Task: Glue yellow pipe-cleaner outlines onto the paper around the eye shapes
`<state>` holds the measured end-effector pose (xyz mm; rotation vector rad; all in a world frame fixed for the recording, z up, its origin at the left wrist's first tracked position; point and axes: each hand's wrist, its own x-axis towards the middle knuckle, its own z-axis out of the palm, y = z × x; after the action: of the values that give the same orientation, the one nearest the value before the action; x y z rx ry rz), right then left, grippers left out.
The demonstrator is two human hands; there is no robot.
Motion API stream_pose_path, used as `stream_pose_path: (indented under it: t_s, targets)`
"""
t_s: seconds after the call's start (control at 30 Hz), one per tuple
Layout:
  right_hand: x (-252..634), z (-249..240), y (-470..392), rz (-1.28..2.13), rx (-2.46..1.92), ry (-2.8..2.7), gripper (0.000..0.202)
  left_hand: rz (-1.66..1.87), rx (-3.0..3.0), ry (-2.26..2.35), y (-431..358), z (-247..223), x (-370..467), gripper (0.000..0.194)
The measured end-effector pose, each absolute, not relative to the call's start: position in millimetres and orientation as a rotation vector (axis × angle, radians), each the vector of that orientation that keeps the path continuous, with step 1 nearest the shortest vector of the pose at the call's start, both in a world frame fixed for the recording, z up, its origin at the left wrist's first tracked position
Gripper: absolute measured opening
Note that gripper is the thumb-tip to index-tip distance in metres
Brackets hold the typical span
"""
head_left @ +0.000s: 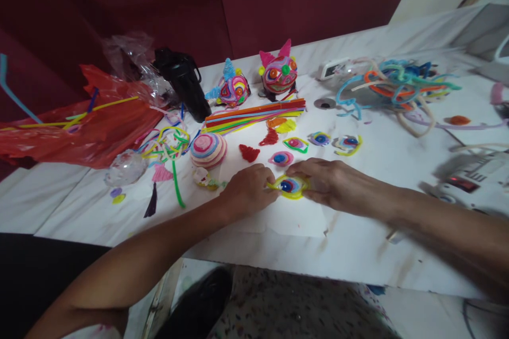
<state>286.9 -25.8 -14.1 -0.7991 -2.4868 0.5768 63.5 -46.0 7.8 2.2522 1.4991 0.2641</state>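
Observation:
Between my two hands, just above the white table, is an eye shape made of pipe cleaners point(292, 186), with a blue centre and a yellow outline. My left hand point(251, 189) pinches its left corner with closed fingers. On the other side, my right hand point(324, 183) grips the right edge, thumb below and fingers above. Just beyond lie more pipe-cleaner eyes: a pink one point(280, 158), a green-edged one point(296, 144), a lilac one point(319, 139) and one with a loose yellow end point(348, 143). Two red pieces point(249, 153) lie left of them.
Behind are a bundle of straight pipe cleaners point(254, 116), two decorated heads point(279, 75) and a black bottle point(183, 82). A striped dome point(208, 150) and red plastic bag point(99, 116) stand left. Tangled pipe cleaners point(409, 87) and a white device point(473, 183) lie right.

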Motion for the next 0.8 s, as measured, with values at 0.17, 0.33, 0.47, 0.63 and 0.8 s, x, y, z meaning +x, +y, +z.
stream_pose_path:
  t_s: [0.17,0.33,0.47,0.63,0.8]
  targets:
    - [288,-17,-22,0.616,-0.797,-2.452,0.041,0.280,2.223,1.518,-45,5,64,0.011]
    - [288,-18,-22,0.636,-0.810,-2.462,0.041,0.316,2.256,1.520,-45,1,63,0.012]
    - [286,-16,-24,0.649,-0.824,-2.463,0.046,0.314,2.239,1.537,-44,3,64,0.012]
    - [285,-8,-26,0.670,-0.858,-2.489,0.048,0.325,2.243,1.543,-46,2,65,0.010]
    - [285,-6,-26,0.699,-0.877,-2.513,0.049,0.416,2.301,1.508,-48,-3,64,0.008]
